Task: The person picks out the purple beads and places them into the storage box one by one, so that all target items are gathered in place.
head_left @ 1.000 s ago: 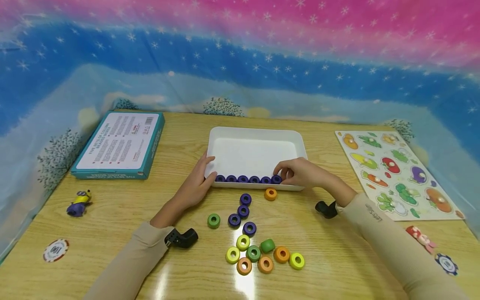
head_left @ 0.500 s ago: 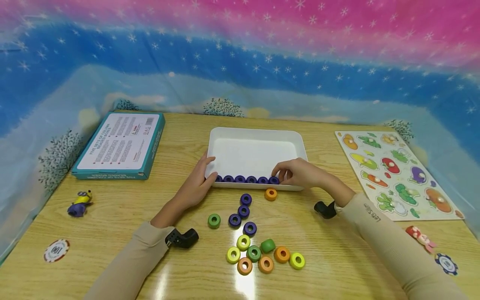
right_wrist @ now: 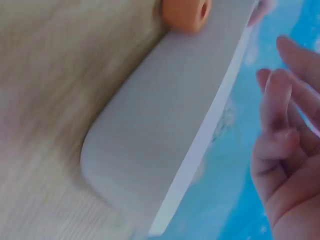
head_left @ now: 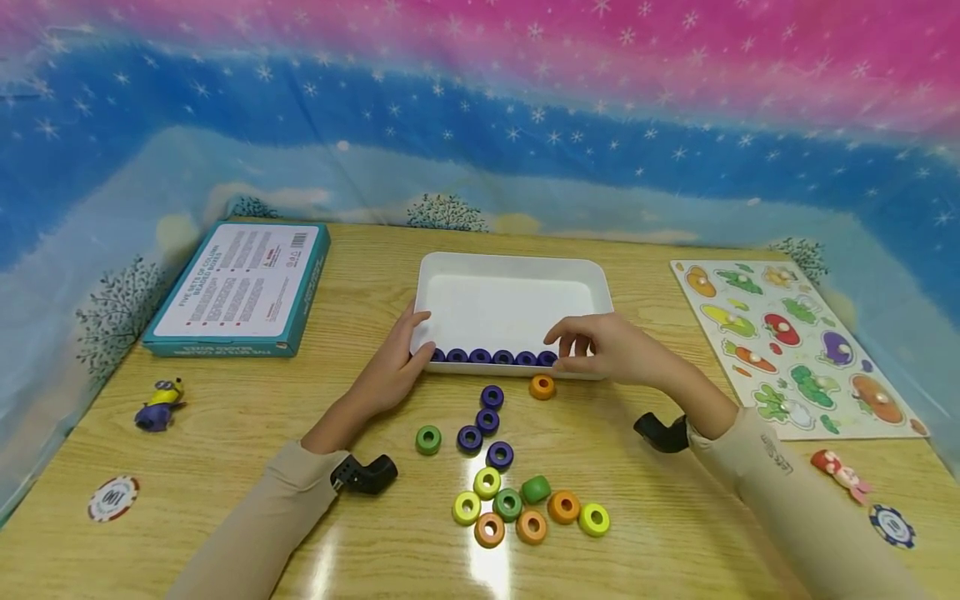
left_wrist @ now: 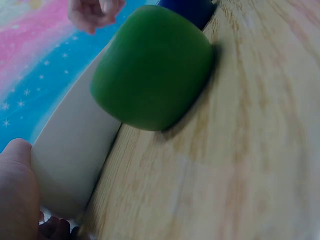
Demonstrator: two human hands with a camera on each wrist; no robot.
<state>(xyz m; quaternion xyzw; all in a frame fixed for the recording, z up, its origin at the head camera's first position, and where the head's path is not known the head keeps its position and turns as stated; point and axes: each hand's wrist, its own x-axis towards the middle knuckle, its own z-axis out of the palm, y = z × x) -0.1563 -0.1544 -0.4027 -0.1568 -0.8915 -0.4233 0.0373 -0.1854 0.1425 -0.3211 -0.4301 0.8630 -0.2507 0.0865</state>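
A white tray lies at mid-table. Along its near inner wall runs a row of several dark purple beads. My left hand grips the tray's left near corner; in the left wrist view its thumb lies against the outer wall. Over the row's right end hovers my right hand, fingers loosely bent. Nothing sits in its fingers in the right wrist view. In front of the tray are several loose purple beads and an orange bead.
Yellow, green and orange beads cluster nearer me, with a green bead apart on the left. A teal box lies back left. A vegetable puzzle board is at right. A toy figure and chips sit toward the sides.
The purple row slid slightly left under my right hand's push. That hand then lifted off the end bead and shifted a little right. My left hand stayed on the tray.
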